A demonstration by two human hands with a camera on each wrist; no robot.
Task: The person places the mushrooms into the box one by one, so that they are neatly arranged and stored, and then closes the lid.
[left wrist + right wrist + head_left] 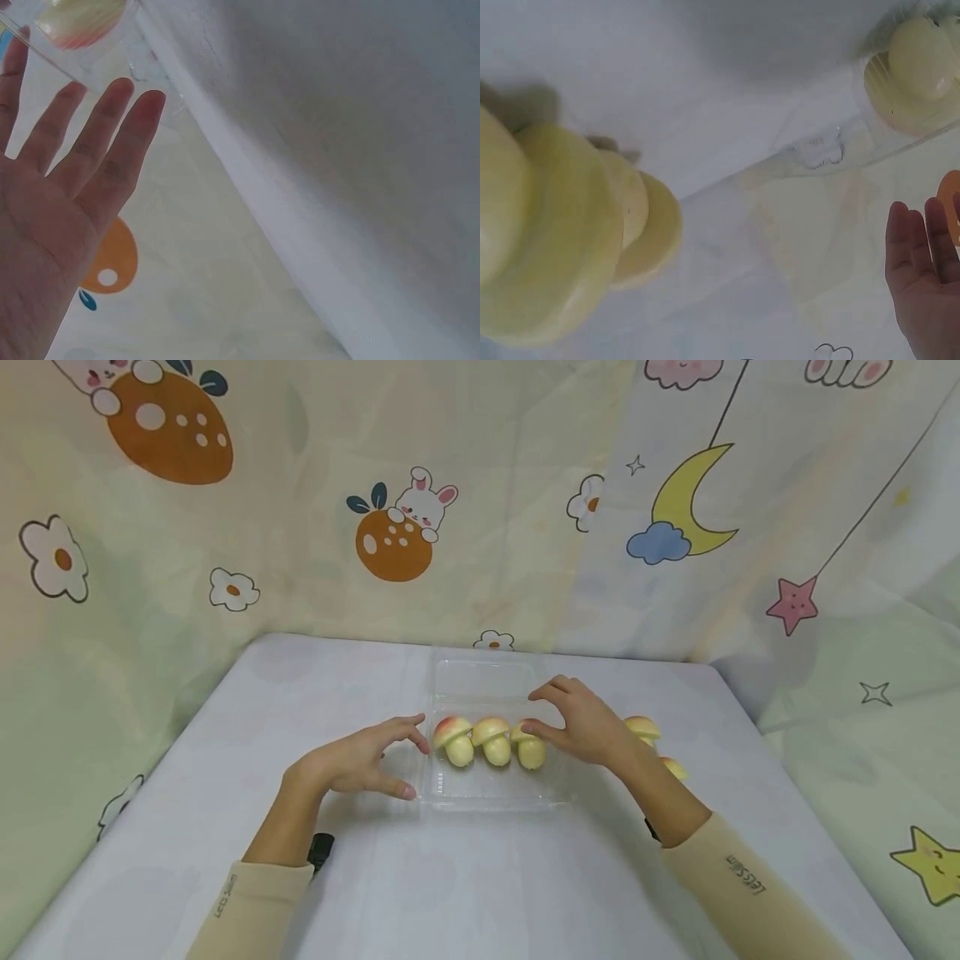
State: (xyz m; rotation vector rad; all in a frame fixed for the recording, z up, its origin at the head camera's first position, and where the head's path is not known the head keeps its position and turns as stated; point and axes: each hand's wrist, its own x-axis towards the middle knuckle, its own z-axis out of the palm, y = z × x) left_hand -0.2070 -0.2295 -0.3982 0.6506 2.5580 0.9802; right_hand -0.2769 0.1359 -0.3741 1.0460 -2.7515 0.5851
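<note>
The right hand (585, 727) arches over the right end of a clear plastic tray (491, 793), fingers loosely spread; its thumb tip seems to touch the rightmost of three mushroom-shaped pieces (531, 748), though from the head view I cannot tell whether it truly grips it or only rests against it. The left hand (360, 764) lies on the table (480, 877) just beside the tray's left edge, fingers relaxed and holding nothing, fingertips near the leftmost piece (455, 739) without clear contact. The left wrist view shows the same open palm (52, 217) with straight fingers below the tray's edge.

The three pieces stand in a row inside the tray, pink-blushed caps up, pale stems down, the middle one (493, 740) touching its neighbours. The tray's clear lid (483, 678) lies open behind. Two more pieces (643, 727) sit on the table past the right wrist, outside the tray
</note>
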